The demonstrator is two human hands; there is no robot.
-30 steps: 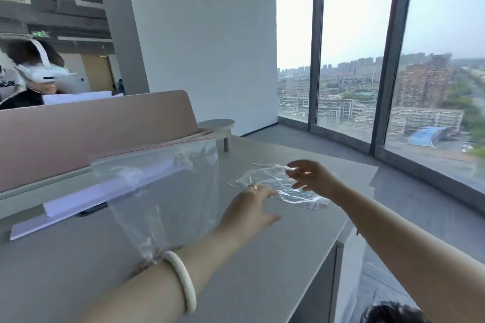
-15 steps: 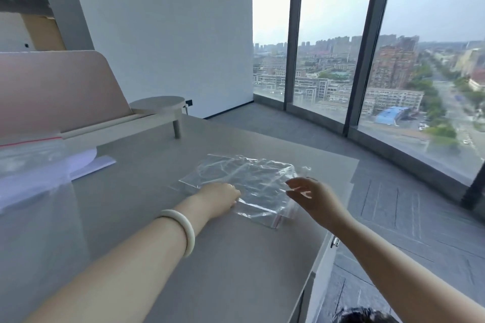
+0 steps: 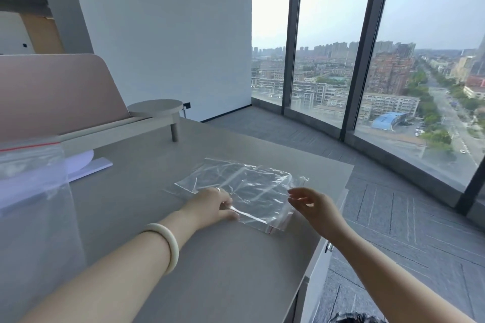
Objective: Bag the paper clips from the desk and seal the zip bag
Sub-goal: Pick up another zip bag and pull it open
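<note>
Bag [image 3: 252, 186]: flat on the surface [image 3: 210, 265].
Left hand [image 3: 210, 204]: fingers curled, pinching its 7 o'clock edge.
Right hand [image 3: 312, 204]: loosely spread, empty, at its 3 o'clock.

Wall: a plain white wall [image 3: 162, 34] is seen at the back.
Windows: tall windows [image 3: 328, 47] are set in dark frames on the right; a hazy city is seen through them.
Floor: a floor [image 3: 262, 126] of grey carpet tiles is laid.
Furniture: a grey table [image 3: 223, 270] is backed by a pinkish partition [image 3: 52, 92]; a round shelf [image 3: 156, 107] is raised on a leg.
Light: the room is lit by soft daylight.
</note>
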